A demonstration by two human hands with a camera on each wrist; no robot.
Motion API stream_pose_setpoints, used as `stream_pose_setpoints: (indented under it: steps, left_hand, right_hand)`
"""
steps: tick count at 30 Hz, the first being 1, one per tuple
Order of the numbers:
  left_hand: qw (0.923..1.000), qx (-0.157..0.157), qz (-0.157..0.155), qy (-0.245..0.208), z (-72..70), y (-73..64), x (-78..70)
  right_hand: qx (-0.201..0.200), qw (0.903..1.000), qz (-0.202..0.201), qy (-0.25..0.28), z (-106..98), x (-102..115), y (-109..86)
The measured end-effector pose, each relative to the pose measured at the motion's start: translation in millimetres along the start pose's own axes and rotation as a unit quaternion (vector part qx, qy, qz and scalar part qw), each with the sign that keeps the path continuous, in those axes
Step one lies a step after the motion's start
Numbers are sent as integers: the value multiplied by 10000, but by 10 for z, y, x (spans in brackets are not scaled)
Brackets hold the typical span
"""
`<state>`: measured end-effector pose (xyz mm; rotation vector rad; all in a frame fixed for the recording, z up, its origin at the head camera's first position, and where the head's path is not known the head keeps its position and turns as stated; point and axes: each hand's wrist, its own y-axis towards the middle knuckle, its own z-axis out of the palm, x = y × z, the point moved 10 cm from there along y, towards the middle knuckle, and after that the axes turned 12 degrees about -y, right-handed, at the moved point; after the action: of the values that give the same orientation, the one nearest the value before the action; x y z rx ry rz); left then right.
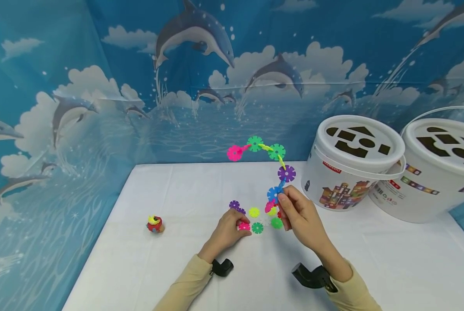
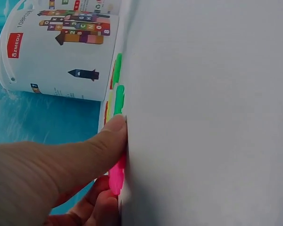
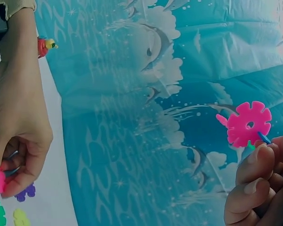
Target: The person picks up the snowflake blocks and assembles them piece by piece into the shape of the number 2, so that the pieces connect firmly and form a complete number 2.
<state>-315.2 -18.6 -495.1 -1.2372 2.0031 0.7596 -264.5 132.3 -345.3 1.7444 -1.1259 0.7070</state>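
In my right hand (image 1: 301, 216) a chain of slotted snowflake discs is pinched at a blue disc (image 1: 273, 194). From there it curves up through a purple disc (image 1: 287, 173) and two green ones to a pink disc (image 1: 235, 153) at its far end. Another pink disc (image 1: 269, 206) shows just below the grip; in the right wrist view a pink disc (image 3: 240, 129) faces the camera. My left hand (image 1: 227, 228) is low at the tabletop, thumb and fingertips pinching a loose pink disc (image 1: 244, 226). Beside it lie a green disc (image 1: 257, 228) and a yellow disc (image 1: 254, 212).
Purple discs (image 1: 234, 204) lie beyond my left hand, and another green disc (image 1: 276, 223) lies below the chain. Two white lidded buckets (image 1: 352, 164) stand at the back right. A small red and yellow toy figure (image 1: 154, 224) sits at the left of the white table (image 1: 177, 190).
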Motion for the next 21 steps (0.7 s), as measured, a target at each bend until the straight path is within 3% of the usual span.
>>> stream_pose_setpoints:
  steps: [7,13,17,19,21]
  left_hand:
    - [9999,119,109,1,-17,16,-27]
    - [9952,501,181,-823,-52,37,-51]
    - [9896,402,197,-1371,-201,29,-161]
    - [9805,402,108,-1921,-267,19,-253]
    - [9619,450,2,-2696,-316,-4,-359]
  right_hand:
    - [-79,9999,-98,85,-19,35,-12]
    - [-111,9995,-253,180,-29,75,-25]
    - [-131,9986,-448,261,-30,113,-34]
    - [-142,9980,-538,295,-32,134,-37]
    - [-142,9976,-595,322,-34,155,-40]
